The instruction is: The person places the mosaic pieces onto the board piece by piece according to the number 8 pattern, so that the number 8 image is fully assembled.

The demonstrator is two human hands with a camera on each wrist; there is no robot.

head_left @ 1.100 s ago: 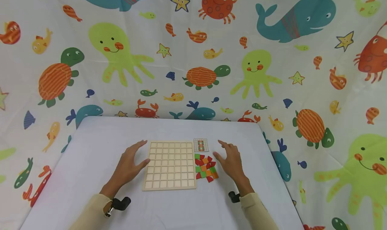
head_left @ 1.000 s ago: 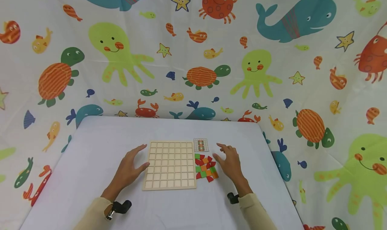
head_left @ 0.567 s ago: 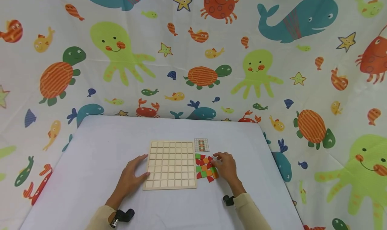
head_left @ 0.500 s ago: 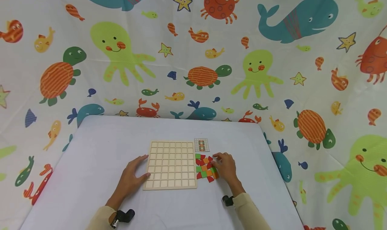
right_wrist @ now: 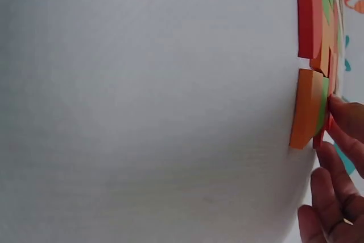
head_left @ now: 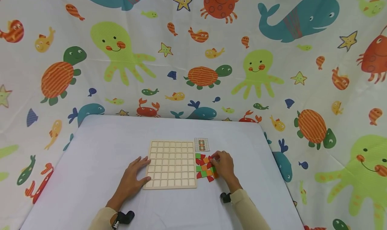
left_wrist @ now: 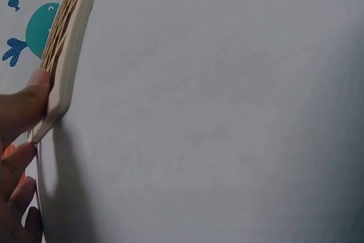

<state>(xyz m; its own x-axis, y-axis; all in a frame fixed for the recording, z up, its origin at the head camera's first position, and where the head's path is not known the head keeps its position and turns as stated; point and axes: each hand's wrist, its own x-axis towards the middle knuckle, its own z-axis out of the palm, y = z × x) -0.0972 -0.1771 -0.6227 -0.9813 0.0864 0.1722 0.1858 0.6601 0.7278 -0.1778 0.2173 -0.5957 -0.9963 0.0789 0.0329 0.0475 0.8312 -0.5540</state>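
Note:
A pale wooden grid board (head_left: 171,165) with small square cells lies flat on the table. My left hand (head_left: 130,178) rests at its left side, thumb and fingertips spread along the rim. In the left wrist view the thumb (left_wrist: 40,83) touches the board's edge (left_wrist: 71,66). To the right of the board, red, green and orange tiles lie in a loose cluster, among them an orange tile (head_left: 209,173). My right hand (head_left: 224,166) bends over the cluster's far right, pinching a red tile (head_left: 210,157) between thumb and fingers, which partly hide it.
A small card (head_left: 201,144) with a printed grid and coloured pattern lies behind the tiles, close to the board's far right corner. The white-covered table (head_left: 105,139) ends at a curtain (head_left: 181,88) printed with sea animals.
Both hands come down and inward. The left settles on the board's left edge, its fingers spreading; the right moves left onto the tiles and its fingers close on a red one.

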